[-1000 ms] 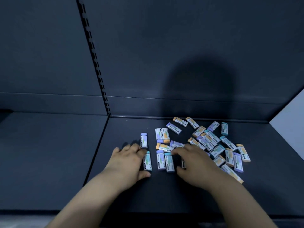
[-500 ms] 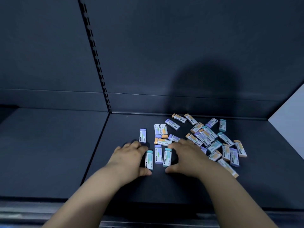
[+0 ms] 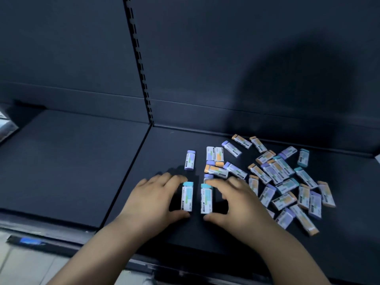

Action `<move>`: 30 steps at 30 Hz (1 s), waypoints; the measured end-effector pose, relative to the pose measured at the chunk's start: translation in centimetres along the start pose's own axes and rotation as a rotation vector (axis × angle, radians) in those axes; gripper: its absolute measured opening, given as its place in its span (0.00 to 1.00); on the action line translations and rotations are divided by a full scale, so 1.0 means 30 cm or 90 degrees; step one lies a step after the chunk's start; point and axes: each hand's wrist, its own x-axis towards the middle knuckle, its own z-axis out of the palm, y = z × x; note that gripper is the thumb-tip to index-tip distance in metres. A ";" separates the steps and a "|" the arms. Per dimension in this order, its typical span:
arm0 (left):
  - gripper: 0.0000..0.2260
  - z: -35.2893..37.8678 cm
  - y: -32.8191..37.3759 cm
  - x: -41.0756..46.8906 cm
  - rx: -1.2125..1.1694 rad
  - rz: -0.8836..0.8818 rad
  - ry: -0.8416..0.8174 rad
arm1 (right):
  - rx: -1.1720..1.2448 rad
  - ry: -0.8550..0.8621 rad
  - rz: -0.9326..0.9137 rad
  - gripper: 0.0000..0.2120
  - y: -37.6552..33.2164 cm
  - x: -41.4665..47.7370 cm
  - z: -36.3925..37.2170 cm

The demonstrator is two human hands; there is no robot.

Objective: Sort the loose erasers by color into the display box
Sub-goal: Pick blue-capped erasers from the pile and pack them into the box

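Two teal-capped erasers lie side by side on the dark shelf (image 3: 205,239). My left hand (image 3: 152,198) pinches the left teal eraser (image 3: 187,197) end to end, forefinger at its cap and thumb at its foot. The right teal eraser (image 3: 206,199) is held the same way by my right hand (image 3: 236,202). A purple-capped eraser (image 3: 208,176) peeks out just behind my right fingertips. To the right lies a loose pile of erasers (image 3: 285,182) in orange, purple and teal. No display box is in view.
A single purple eraser (image 3: 190,159) lies behind my left hand, with a purple and orange pair (image 3: 214,156) beside it. A slotted upright (image 3: 141,79) divides the back wall. A shiny object (image 3: 6,124) sits at the far left edge. The shelf's front lip carries a blue label (image 3: 30,241).
My right hand has slid its teal eraser left, next to the one at my left hand. The purple eraser that lay between them now sits further back. My view has shifted.
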 end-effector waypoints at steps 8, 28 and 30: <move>0.33 -0.034 -0.241 -0.090 0.030 0.059 0.103 | -0.016 0.006 -0.033 0.34 -0.233 0.076 0.107; 0.34 -0.313 -1.114 -0.266 0.107 0.039 0.133 | -0.036 0.037 -0.005 0.35 -0.967 0.431 0.421; 0.34 -0.333 -1.141 -0.276 0.103 0.026 0.136 | -0.022 0.018 -0.021 0.35 -0.984 0.457 0.431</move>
